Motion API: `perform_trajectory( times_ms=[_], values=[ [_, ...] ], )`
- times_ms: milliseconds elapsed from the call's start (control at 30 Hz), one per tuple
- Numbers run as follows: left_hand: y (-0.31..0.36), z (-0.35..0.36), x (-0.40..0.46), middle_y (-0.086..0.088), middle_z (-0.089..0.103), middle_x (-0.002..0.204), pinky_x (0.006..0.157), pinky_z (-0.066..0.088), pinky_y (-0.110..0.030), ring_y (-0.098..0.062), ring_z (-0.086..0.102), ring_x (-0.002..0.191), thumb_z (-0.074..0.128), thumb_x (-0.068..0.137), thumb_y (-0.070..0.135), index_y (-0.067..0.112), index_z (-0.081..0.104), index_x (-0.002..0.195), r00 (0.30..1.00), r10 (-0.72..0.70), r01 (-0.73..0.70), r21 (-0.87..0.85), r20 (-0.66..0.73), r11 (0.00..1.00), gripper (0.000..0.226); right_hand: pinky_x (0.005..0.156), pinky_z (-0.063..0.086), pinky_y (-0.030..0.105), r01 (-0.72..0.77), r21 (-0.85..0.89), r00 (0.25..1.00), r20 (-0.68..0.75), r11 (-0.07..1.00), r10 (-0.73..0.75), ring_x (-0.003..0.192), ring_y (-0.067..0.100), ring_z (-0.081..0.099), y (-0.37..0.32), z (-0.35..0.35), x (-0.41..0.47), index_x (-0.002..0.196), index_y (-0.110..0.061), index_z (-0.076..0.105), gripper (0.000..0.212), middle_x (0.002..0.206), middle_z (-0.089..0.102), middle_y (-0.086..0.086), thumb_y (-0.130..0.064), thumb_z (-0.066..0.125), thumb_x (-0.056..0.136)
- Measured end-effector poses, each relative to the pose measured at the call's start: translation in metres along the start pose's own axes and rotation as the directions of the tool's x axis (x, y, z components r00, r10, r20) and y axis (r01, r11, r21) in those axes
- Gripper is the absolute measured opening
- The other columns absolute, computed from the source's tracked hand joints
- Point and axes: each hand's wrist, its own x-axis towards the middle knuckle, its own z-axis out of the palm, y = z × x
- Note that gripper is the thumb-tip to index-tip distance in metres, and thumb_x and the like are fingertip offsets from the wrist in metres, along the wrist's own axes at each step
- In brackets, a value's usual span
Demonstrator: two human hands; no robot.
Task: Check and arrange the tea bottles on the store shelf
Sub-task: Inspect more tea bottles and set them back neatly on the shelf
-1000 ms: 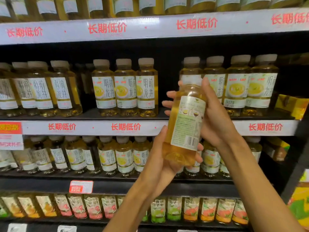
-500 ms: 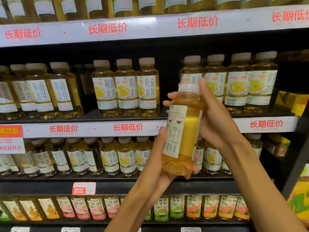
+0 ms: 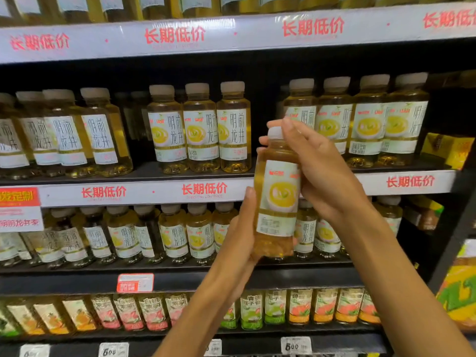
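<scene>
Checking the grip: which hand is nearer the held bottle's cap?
Right. The right hand wraps the held bottle at its neck, fingertips touching the cap. The left hand holds the bottle's lower part, well below the cap.

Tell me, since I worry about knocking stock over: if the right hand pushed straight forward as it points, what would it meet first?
Probably the gap in the middle shelf's bottle row; the right hand holds the tea bottle before it. Depth unclear.

My one head camera faces the store shelf (image 3: 231,191) straight on from close by, level with its middle tier and tilted slightly down, my forearms reaching in from the bottom edge.
</scene>
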Motion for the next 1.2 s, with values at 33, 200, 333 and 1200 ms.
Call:
perform_trajectory(
  times_ms=[33,200,333,1200],
  values=[
    [0.001,0.001,-0.001,-0.012,0.072,0.095,0.069,0.057,-0.034,-0.023,0.070,0.079,0.044,0.081,0.069,0.021,0.071,0.110,0.997,-0.058,0.067,-0.159,0.058,0.985,0.062,0.083,0.057,0.036,-0.010,0.029,1.000,0.022,1.000,0.009,0.101,0.016,0.068,0.001,0.000,0.000,0.111,-0.026,0.064,0.027,0.107,0.072,0.000,-0.041,0.048,0.095],
    [-0.001,0.003,-0.004,-0.019,0.066,0.092,0.065,0.055,-0.034,-0.026,0.066,0.077,0.041,0.089,0.065,0.000,0.064,0.110,0.942,-0.176,0.292,-0.437,0.287,0.851,0.073,0.091,0.052,0.044,-0.092,0.250,0.989,0.139,0.964,0.058,0.102,0.028,0.067,0.003,-0.003,0.003,0.118,-0.018,0.057,0.029,0.104,0.070,0.009,-0.029,0.046,0.093],
    [0.006,0.004,-0.012,-0.026,0.066,0.107,0.080,0.057,-0.038,-0.029,0.069,0.090,0.037,0.088,0.064,0.005,0.062,0.123,0.960,-0.160,0.226,-0.302,0.228,0.926,0.072,0.081,0.057,0.037,-0.103,0.220,0.992,0.091,0.970,0.085,0.091,0.024,0.070,0.004,-0.003,0.002,0.112,-0.015,0.060,0.021,0.092,0.071,0.007,-0.024,0.046,0.098],
    [0.029,0.003,-0.012,-0.003,0.066,0.123,0.087,0.053,-0.029,-0.018,0.062,0.114,0.065,0.079,0.045,0.026,0.061,0.121,0.993,-0.040,0.038,0.020,0.108,0.999,0.047,0.096,0.051,0.041,-0.091,0.067,0.974,0.212,0.994,0.075,0.115,0.026,0.061,0.004,-0.015,-0.002,0.123,-0.017,0.058,0.048,0.121,0.066,0.009,-0.048,0.049,0.088]
  ],
)
